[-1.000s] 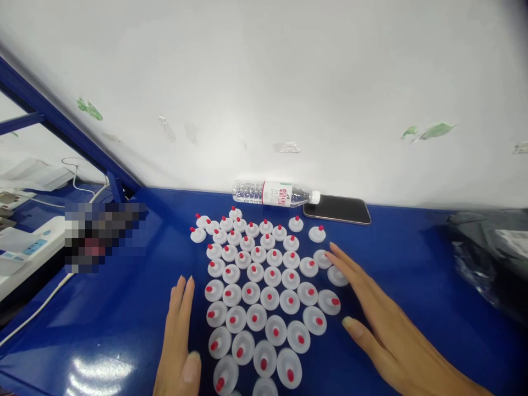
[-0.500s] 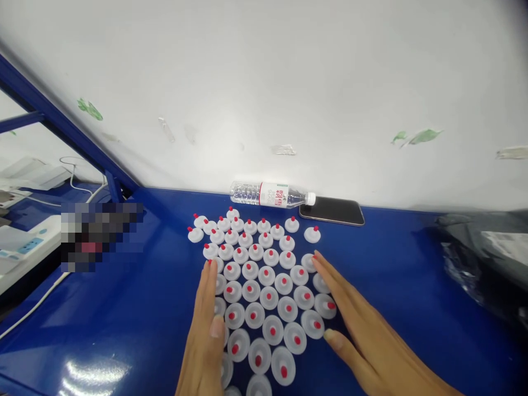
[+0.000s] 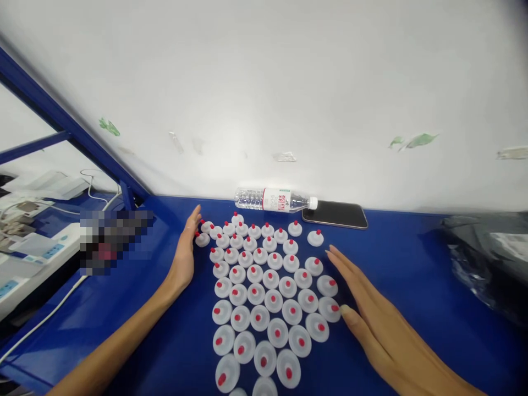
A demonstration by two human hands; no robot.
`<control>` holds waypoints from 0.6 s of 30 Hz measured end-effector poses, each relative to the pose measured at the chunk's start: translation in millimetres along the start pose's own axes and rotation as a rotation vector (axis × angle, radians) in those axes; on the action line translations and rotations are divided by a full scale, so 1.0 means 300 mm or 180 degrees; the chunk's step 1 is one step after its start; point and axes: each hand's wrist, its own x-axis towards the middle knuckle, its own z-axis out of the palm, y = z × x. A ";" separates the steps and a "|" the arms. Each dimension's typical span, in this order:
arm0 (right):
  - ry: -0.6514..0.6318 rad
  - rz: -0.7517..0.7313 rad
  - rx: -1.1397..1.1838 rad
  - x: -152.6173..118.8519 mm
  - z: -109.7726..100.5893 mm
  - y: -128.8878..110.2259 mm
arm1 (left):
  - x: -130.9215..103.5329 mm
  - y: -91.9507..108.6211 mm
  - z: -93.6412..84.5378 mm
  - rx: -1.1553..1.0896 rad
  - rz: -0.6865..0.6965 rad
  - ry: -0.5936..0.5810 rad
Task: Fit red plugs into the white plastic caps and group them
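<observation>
Several round, translucent white caps with red tips (image 3: 273, 301) stand tip-up in a close cluster on the blue tabletop (image 3: 173, 335). At the far left corner of the cluster, my left hand (image 3: 186, 247) is on edge, fingers stretched forward, beside a red-tipped cap (image 3: 202, 239). My right hand (image 3: 367, 313) flanks the cluster's right side with fingers extended and thumb apart. Its thumb tip is at or very near a cap (image 3: 329, 309) on the right edge; contact I cannot tell. Neither hand holds anything.
Against the white wall, a clear water bottle (image 3: 275, 199) lies on its side beside a dark phone (image 3: 336, 214). A black plastic bag (image 3: 487, 264) sits at the right. On the left are a blue frame post (image 3: 82, 121), a white power strip (image 3: 53, 247) and a white cable (image 3: 49, 314).
My left hand has moved forward and left, from the cluster's left side to its far left corner. My right hand has shifted slightly outward. The view has tilted a little.
</observation>
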 end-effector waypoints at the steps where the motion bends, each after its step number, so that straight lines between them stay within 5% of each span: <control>1: 0.0004 0.0028 -0.0018 0.001 -0.001 0.002 | 0.018 -0.009 0.019 -0.0041 0.0036 -0.0028; 6: 0.0021 0.0055 -0.0055 0.005 -0.007 0.006 | 0.035 -0.020 0.070 -0.0199 0.0151 -0.0259; 18: 0.0243 0.0332 0.0051 0.030 -0.043 0.023 | 0.032 -0.034 0.051 -0.0228 0.0251 -0.0492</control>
